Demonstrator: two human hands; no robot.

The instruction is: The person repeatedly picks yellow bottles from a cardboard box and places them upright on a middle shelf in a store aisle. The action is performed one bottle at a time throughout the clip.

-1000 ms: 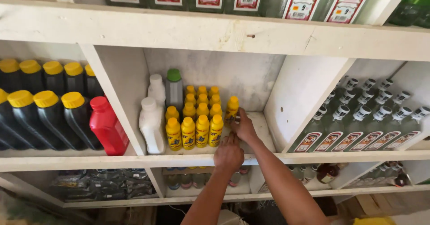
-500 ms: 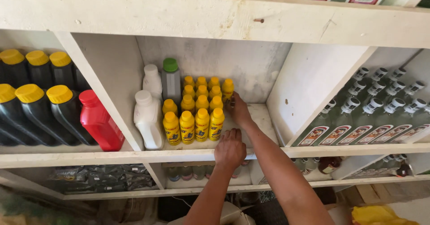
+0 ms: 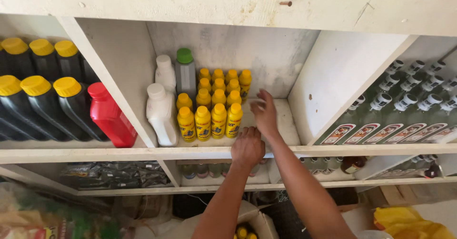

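Fingers of our right hand (image 3: 264,113) spread open and empty, just beside the small yellow plastic bottles (image 3: 214,107) clustered mid-compartment on the white wooden shelf (image 3: 143,152). Our left hand (image 3: 247,148) rests knuckles-up on the shelf's front edge, fingers curled, holding nothing we can see.

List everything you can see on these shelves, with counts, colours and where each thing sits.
small yellow bottles: about fifteen, yellow, rows in middle compartment
white jugs: two, white, left of yellow bottles
grey bottle: one, green cap, back of middle compartment
black jugs: at least six, yellow caps, left compartment
red jug: one, red, beside black jugs
clear bottles: many, silver caps, right compartment
shelf: white wood
left hand: empty, resting on shelf edge
right hand: open, empty, beside yellow bottles
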